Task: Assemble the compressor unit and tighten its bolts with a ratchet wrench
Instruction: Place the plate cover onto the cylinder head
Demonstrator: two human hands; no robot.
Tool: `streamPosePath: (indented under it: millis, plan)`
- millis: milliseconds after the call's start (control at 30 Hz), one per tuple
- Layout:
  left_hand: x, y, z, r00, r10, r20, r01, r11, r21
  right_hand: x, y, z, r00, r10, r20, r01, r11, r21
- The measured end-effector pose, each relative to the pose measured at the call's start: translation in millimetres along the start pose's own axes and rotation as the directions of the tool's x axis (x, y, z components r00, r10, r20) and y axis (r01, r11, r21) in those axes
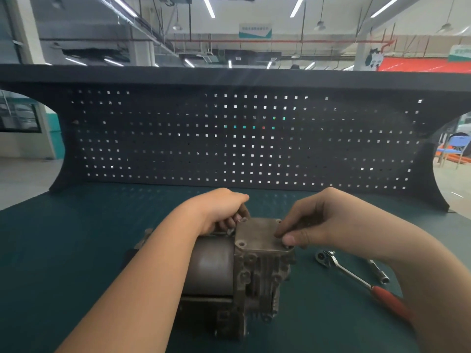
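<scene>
The grey metal compressor unit lies on the green bench top, a dark cylinder on its left and a cast block on its right. A flat square cover plate sits on top of the block, with an empty bolt hole at its near-left corner. My left hand rests on the unit at the plate's far-left corner, fingers curled around small bolts. My right hand pinches something small at the plate's near-right corner; what is between the fingertips is hidden. The red-handled ratchet wrench lies on the bench right of the unit.
A metal socket extension lies beside the wrench, partly under my right forearm. A dark pegboard panel stands along the back of the green bench.
</scene>
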State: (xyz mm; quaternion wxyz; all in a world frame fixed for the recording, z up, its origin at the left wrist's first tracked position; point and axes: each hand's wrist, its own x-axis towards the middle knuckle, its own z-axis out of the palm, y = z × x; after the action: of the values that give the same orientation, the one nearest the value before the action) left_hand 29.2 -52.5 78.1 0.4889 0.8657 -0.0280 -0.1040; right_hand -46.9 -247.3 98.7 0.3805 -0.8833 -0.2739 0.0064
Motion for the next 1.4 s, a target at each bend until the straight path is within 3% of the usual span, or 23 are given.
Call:
streamPosePath:
  millis: [100,267,433,700,733,767,800,867,933,1033,1100,1133,1167,1200,1233,1267,1300,1400]
  plan:
    - [-4,-2,-9,1.000,-0.023,-0.006,0.024,0.998,0.056,1,1,0,1.000,0.000,0.005,0.000,1.000,0.006]
    - [-27,-5,-37,0.992,0.121,-0.026,-0.108,0.949,0.295,2,1,0,1.000,0.007,0.020,-0.007,1.000,0.010]
    - [-45,-11,-47,0.966,0.223,0.131,-0.258,0.875,0.409,1,2,0,1.000,0.000,0.007,0.000,1.000,-0.026]
    - [-42,-30,-37,0.958,0.286,-0.021,-0.264,0.908,0.324,-2,0,-1,1.000,-0.006,0.018,0.006,1.000,0.009]
    - [-41,-30,-37,0.959,0.275,-0.068,-0.254,0.941,0.223,-3,0,-2,1.000,-0.005,0.017,0.005,1.000,0.003]
    - [-41,-30,-37,0.966,0.224,-0.132,-0.224,0.974,0.018,-3,0,-2,1.000,-0.003,0.016,0.003,1.000,-0.004]
    - [-38,-29,-38,0.976,0.126,-0.177,-0.173,0.945,-0.279,-3,-1,-3,1.000,0.000,0.018,0.001,1.000,-0.011]
    - [-34,-28,-41,0.993,-0.051,-0.106,-0.049,0.642,-0.765,-4,-1,-4,1.000,0.003,0.024,-0.003,1.000,-0.031]
    - [-34,-26,-41,0.998,-0.070,-0.004,0.021,0.358,-0.933,-5,-2,-5,0.999,0.002,0.034,0.000,0.999,-0.053]
    - [-35,-24,-33,0.998,-0.062,0.025,0.036,0.171,-0.985,-6,-4,-4,1.000,-0.009,0.029,0.011,0.997,-0.077]
    - [-37,-21,-25,0.997,-0.073,-0.012,0.005,0.228,-0.974,-7,-5,-3,1.000,-0.021,0.017,0.022,0.995,-0.099]
    - [-38,-19,-22,0.994,-0.065,-0.086,-0.058,0.355,-0.933,-6,-6,-3,0.999,-0.029,0.012,0.030,0.993,-0.118]
    - [-39,-19,-19,0.974,-0.016,-0.227,-0.179,0.563,-0.807,-7,-6,-2,0.999,-0.037,0.010,0.038,0.989,-0.142]
    - [-39,-21,-14,0.917,0.101,-0.386,-0.313,0.783,-0.538,-7,-7,-2,0.999,-0.041,0.009,0.042,0.985,-0.166]
    - [-40,-23,-7,0.837,0.286,-0.466,-0.412,0.891,-0.192,-7,-7,-2,0.999,-0.043,0.010,0.045,0.982,-0.183]
    - [-41,-26,0,0.777,0.442,-0.449,-0.458,0.885,0.078,-7,-8,-2,0.999,-0.046,0.013,0.048,0.980,-0.192]
    - [-41,-29,4,0.766,0.520,-0.378,-0.480,0.853,0.203,-7,-9,-2,0.999,-0.047,0.014,0.049,0.979,-0.198]
    - [-41,-33,11,0.830,0.518,-0.204,-0.476,0.851,0.222,-8,-12,0,0.998,-0.061,0.005,0.061,0.977,-0.203]
